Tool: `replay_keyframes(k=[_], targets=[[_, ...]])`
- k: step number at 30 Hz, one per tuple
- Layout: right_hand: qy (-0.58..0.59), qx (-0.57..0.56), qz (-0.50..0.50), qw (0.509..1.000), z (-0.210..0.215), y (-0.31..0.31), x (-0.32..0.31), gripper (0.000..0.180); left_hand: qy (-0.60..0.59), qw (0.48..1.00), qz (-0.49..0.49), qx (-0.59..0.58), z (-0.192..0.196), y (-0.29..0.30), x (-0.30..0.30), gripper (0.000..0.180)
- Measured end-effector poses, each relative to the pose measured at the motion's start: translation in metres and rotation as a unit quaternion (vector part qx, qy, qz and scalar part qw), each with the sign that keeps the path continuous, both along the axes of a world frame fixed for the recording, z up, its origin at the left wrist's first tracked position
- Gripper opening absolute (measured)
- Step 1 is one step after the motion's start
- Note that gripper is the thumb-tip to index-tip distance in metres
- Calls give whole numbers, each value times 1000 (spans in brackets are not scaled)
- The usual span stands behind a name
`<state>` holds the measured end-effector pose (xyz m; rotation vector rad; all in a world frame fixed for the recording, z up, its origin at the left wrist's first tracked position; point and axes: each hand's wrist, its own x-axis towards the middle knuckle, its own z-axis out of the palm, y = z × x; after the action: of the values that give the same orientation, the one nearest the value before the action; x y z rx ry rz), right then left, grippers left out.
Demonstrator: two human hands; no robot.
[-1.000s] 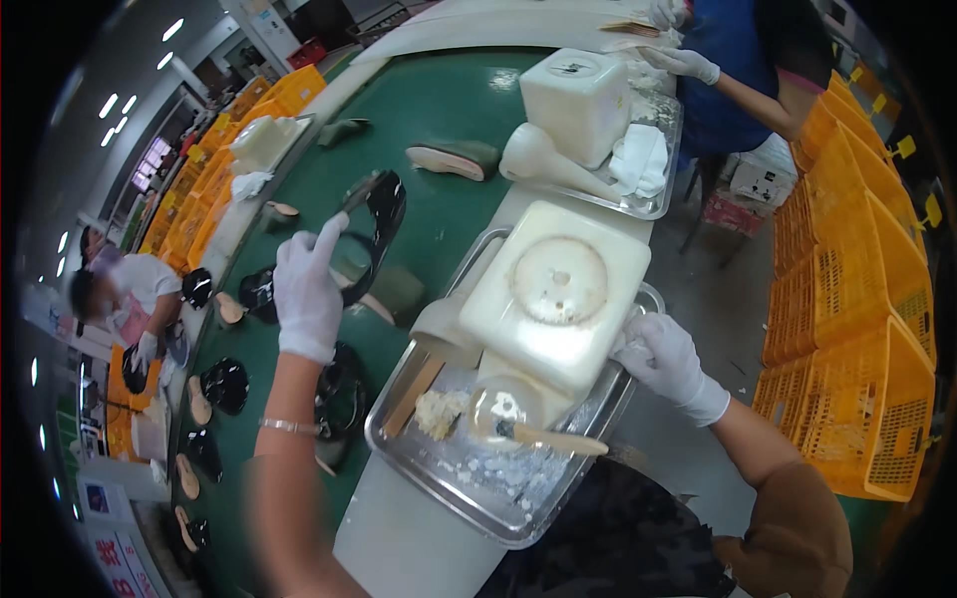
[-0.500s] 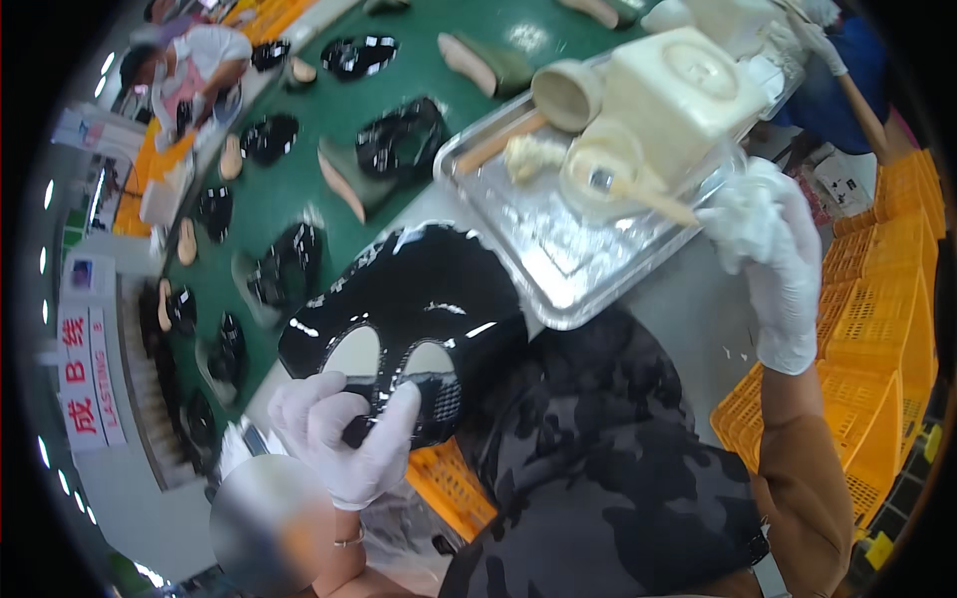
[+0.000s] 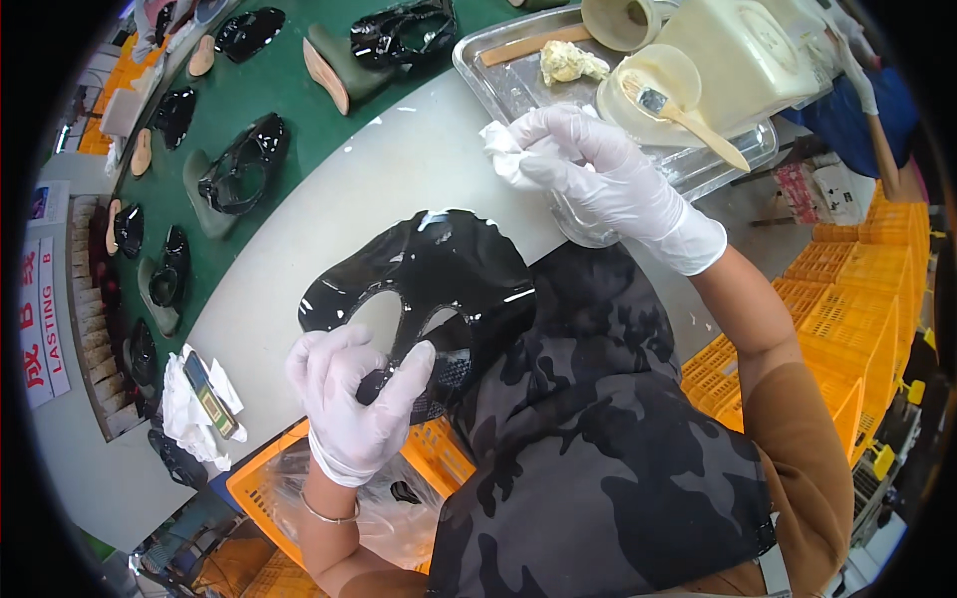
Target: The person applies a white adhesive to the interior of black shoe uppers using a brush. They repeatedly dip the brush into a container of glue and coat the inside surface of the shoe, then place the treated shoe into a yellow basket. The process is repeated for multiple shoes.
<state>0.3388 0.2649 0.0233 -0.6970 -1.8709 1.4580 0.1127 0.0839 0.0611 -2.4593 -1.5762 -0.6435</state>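
A glossy black shoe upper with two oval cut-outs lies over the near edge of the white tabletop, close to my lap. My gloved left hand grips its near edge, thumb and fingers closed on it. To the right and farther off, my gloved right hand pinches a crumpled white cloth above the table, in front of a metal tray. On the tray, a brush with a wooden handle rests in a cup of pale paste.
The tray also bears a cream jug and a yellowish lump. Beyond the table, a green conveyor carries black uppers and shoe lasts. Orange crates stand at right; another crate is below the table edge. A co-worker's arm shows at far right.
My right hand has moved left with the cloth, from beside the tray to in front of it. My left hand still holds the upper. The view has shifted.
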Motion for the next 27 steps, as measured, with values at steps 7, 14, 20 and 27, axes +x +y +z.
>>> replay_keyframes(k=[7,14,20,27], targets=[[-44,94,4,995,-23,5,3,18,-29,997,-18,-70,-13,0,16,32],[-136,363,51,920,-29,-3,-21,24,-12,992,-34,-120,-17,-2,28,29],[-231,475,131,839,-38,-14,-28,23,14,990,-62,-129,-15,-3,33,28],[-305,556,109,766,-43,-26,-11,29,23,988,-77,-135,-20,-3,37,31]])
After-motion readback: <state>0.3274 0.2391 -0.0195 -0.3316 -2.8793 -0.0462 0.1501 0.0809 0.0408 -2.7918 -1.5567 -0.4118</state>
